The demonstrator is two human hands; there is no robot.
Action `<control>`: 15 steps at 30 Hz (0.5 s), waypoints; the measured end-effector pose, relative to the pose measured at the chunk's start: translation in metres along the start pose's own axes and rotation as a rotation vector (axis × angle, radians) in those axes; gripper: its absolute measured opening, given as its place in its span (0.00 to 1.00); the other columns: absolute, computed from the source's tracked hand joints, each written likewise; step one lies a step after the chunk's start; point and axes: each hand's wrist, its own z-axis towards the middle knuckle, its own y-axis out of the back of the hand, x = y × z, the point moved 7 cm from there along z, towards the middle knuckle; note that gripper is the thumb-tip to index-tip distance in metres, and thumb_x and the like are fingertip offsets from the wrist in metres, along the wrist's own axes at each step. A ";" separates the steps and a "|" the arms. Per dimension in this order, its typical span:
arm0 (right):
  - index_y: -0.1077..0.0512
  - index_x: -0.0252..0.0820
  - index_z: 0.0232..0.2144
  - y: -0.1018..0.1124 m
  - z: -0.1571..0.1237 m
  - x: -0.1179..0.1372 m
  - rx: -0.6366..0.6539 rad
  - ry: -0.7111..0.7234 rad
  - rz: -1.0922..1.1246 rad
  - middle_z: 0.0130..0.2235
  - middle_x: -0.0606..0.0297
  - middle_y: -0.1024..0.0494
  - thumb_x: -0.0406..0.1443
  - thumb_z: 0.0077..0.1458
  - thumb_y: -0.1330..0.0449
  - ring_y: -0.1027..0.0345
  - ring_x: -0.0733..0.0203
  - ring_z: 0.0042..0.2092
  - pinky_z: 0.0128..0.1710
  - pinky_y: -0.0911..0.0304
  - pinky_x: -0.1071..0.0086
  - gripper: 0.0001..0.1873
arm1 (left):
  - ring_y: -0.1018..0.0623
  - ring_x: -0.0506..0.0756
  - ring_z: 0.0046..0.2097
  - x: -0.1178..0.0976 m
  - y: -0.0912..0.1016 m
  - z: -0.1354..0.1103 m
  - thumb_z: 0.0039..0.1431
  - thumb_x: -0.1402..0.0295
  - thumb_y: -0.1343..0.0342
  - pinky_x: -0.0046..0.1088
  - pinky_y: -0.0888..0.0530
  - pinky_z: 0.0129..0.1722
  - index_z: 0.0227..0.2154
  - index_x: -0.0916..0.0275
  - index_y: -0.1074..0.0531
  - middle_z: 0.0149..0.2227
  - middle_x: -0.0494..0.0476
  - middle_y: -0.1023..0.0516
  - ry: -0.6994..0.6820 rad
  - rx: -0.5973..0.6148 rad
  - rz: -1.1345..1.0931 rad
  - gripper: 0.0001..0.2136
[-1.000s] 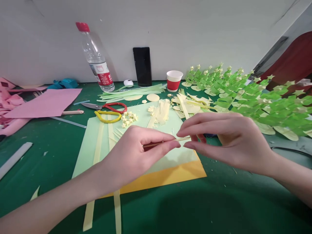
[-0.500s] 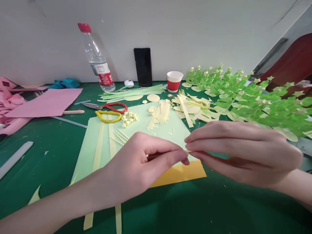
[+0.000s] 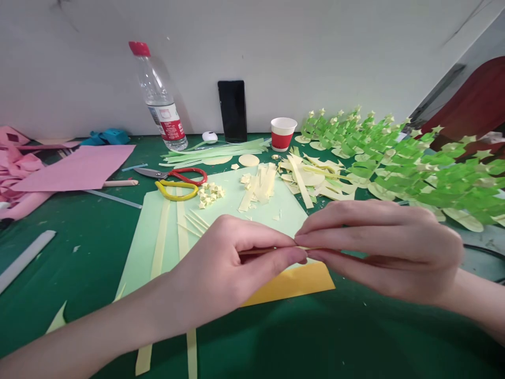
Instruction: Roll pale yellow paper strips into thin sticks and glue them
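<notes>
A thin pale yellow paper strip stretches between my two hands, mostly hidden by the fingers. My left hand pinches it between thumb and forefinger. From the other side, my right hand has its thumb and straight fingers closed on it, fingertips touching those of the left. Beneath the hands lies a light green sheet with an orange sheet at its near edge. Small folded paper stars sit in a cluster beyond my left hand, beside several narrow rolled or folded strips.
Scissors with red and yellow handles lie at the sheet's far left. Behind stand a water bottle, a phone and a paper cup. Paper scraps and green paper plants fill the right; pink paper lies left.
My right hand has shifted slightly left, closer to my left hand, its fingertips now overlapping the left's. More of the strip shows inside my left hand's pinch.
</notes>
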 end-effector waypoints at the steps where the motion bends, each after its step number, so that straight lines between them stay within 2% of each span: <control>1: 0.27 0.37 0.34 0.000 0.000 -0.001 -0.003 -0.011 0.010 0.33 0.62 0.23 0.24 0.56 0.42 0.29 0.71 0.33 0.33 0.32 0.82 0.07 | 0.35 0.47 0.20 0.001 0.000 0.000 0.60 0.62 0.48 0.19 0.41 0.16 0.25 0.62 0.22 0.20 0.51 0.25 0.011 0.005 -0.006 0.15; 6: 0.27 0.38 0.31 0.005 -0.002 -0.001 -0.072 -0.074 0.005 0.32 0.65 0.23 0.23 0.55 0.43 0.29 0.72 0.32 0.32 0.32 0.83 0.09 | 0.39 0.46 0.20 -0.002 0.001 -0.001 0.61 0.63 0.51 0.19 0.42 0.17 0.25 0.62 0.23 0.18 0.49 0.30 -0.006 0.000 -0.002 0.15; 8: 0.26 0.38 0.32 0.003 -0.003 -0.001 -0.059 -0.075 0.007 0.32 0.65 0.23 0.23 0.55 0.43 0.29 0.72 0.33 0.33 0.32 0.83 0.09 | 0.41 0.46 0.19 -0.002 0.001 -0.001 0.62 0.65 0.52 0.19 0.43 0.17 0.23 0.64 0.24 0.17 0.48 0.32 -0.005 0.007 0.008 0.17; 12: 0.27 0.37 0.32 0.002 -0.004 -0.001 -0.078 -0.058 0.012 0.33 0.65 0.23 0.23 0.56 0.43 0.30 0.74 0.34 0.35 0.33 0.86 0.08 | 0.40 0.45 0.19 -0.001 0.000 0.000 0.62 0.67 0.52 0.18 0.43 0.16 0.26 0.65 0.23 0.17 0.47 0.32 -0.016 0.005 -0.021 0.15; 15: 0.29 0.38 0.32 0.001 -0.003 -0.004 -0.087 -0.062 0.003 0.32 0.67 0.23 0.24 0.56 0.42 0.30 0.75 0.34 0.33 0.33 0.86 0.07 | 0.40 0.44 0.19 -0.004 0.003 0.000 0.61 0.70 0.51 0.18 0.43 0.16 0.27 0.66 0.22 0.17 0.46 0.34 -0.056 -0.032 -0.051 0.13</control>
